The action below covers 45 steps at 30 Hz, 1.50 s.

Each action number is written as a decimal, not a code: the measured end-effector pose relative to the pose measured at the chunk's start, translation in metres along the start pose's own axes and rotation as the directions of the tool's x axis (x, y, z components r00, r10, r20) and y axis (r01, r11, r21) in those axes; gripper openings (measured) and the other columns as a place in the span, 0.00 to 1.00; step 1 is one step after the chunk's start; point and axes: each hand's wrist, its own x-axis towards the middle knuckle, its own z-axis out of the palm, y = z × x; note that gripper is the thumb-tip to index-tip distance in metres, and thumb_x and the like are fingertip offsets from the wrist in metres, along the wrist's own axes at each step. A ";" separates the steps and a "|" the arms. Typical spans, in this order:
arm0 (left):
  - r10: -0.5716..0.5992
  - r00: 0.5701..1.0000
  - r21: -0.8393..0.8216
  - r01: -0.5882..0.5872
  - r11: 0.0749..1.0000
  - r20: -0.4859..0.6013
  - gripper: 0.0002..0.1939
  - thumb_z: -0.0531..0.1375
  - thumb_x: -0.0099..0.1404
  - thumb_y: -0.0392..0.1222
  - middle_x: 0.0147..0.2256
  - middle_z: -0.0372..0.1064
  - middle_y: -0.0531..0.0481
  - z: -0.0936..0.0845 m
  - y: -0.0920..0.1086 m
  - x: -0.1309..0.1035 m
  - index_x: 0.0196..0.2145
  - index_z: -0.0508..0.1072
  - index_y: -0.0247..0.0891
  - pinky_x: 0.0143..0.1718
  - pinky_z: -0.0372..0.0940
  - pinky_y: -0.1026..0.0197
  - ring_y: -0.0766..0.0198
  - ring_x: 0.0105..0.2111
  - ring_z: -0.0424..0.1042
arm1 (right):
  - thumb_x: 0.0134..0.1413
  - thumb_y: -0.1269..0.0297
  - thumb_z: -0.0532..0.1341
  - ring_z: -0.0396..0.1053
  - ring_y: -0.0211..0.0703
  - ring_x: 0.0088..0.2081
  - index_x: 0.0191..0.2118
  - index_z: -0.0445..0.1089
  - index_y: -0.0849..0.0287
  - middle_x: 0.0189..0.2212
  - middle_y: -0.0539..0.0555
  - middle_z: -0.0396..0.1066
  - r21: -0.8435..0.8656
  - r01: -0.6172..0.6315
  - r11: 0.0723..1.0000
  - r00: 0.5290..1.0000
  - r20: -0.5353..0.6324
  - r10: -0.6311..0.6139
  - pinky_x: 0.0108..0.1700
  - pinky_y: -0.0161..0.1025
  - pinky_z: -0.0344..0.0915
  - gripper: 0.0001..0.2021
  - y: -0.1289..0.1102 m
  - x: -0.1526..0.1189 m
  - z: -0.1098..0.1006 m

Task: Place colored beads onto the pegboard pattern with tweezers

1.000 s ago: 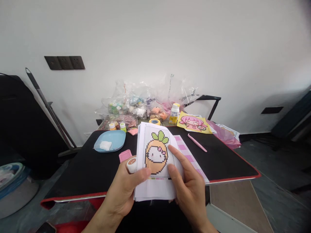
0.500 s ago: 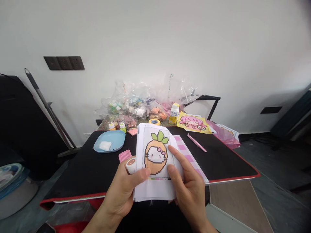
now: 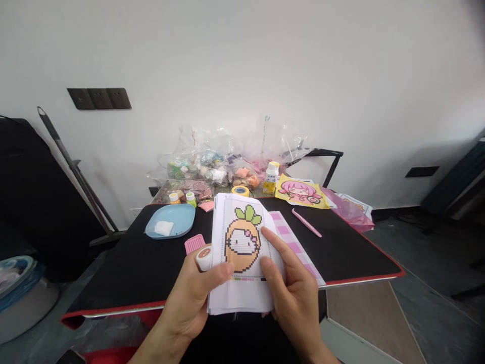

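Between my two hands I hold a stack of white paper pattern sheets [image 3: 246, 293] above the table's front edge. The top sheet carries a gridded pixel picture of a carrot shape with a white cat face and green leaves. My left hand [image 3: 193, 288] grips the left edge, thumb on the page, its other fingers hidden behind. My right hand [image 3: 293, 288] clasps the right edge, thumb and index finger on the page. Just behind my left hand are a white-capped bottle [image 3: 204, 257], partly hidden, and a ribbed pink tray [image 3: 195, 244]. I cannot tell whether the left hand touches the bottle.
A blue dish [image 3: 151, 225] with a white packet stands left on the black mat [image 3: 125, 273]. Pink tweezers [image 3: 306, 222] and a pink checked sheet [image 3: 293, 245] lie right. Behind are bagged beads [image 3: 215, 172], a yellow tape roll [image 3: 240, 191], a white bottle [image 3: 271, 177] and a pink-haired figure picture [image 3: 303, 192].
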 end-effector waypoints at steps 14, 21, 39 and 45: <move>-0.020 0.998 0.044 0.023 0.999 -0.064 0.18 0.69 0.57 0.44 0.39 0.81 0.38 0.000 0.000 -0.003 0.44 0.80 0.33 0.39 0.75 0.52 0.45 0.38 0.80 | 0.60 0.58 0.60 0.77 0.50 0.45 0.56 0.70 0.54 0.50 0.55 0.76 -0.037 0.017 0.999 0.999 -0.045 -0.018 0.42 0.44 0.78 0.19 -0.006 0.001 0.002; -0.005 1.000 0.131 0.004 0.991 0.009 0.21 0.73 0.48 0.37 0.37 0.82 0.40 -0.010 -0.001 -0.005 0.42 0.81 0.33 0.41 0.74 0.53 0.44 0.40 0.79 | 0.58 0.62 0.61 0.76 0.49 0.47 0.53 0.72 0.55 0.51 0.55 0.75 -0.091 0.147 0.985 0.985 -0.079 -0.154 0.41 0.40 0.78 0.18 -0.006 0.007 0.000; 0.012 1.000 0.135 -0.009 0.991 -0.016 0.17 0.71 0.51 0.38 0.36 0.82 0.42 -0.008 -0.002 -0.004 0.41 0.82 0.35 0.40 0.74 0.54 0.46 0.39 0.80 | 0.58 0.60 0.61 0.76 0.50 0.46 0.54 0.72 0.54 0.50 0.54 0.75 -0.117 0.146 0.982 0.984 -0.081 -0.156 0.42 0.43 0.78 0.18 -0.003 0.006 0.000; 0.016 1.000 0.114 -0.013 0.993 -0.024 0.16 0.72 0.50 0.38 0.35 0.82 0.44 -0.005 -0.001 -0.004 0.39 0.82 0.36 0.41 0.74 0.53 0.46 0.39 0.80 | 0.59 0.60 0.61 0.77 0.49 0.44 0.55 0.72 0.53 0.49 0.54 0.76 -0.079 0.107 0.991 0.991 -0.070 -0.113 0.40 0.41 0.78 0.18 -0.001 0.005 0.000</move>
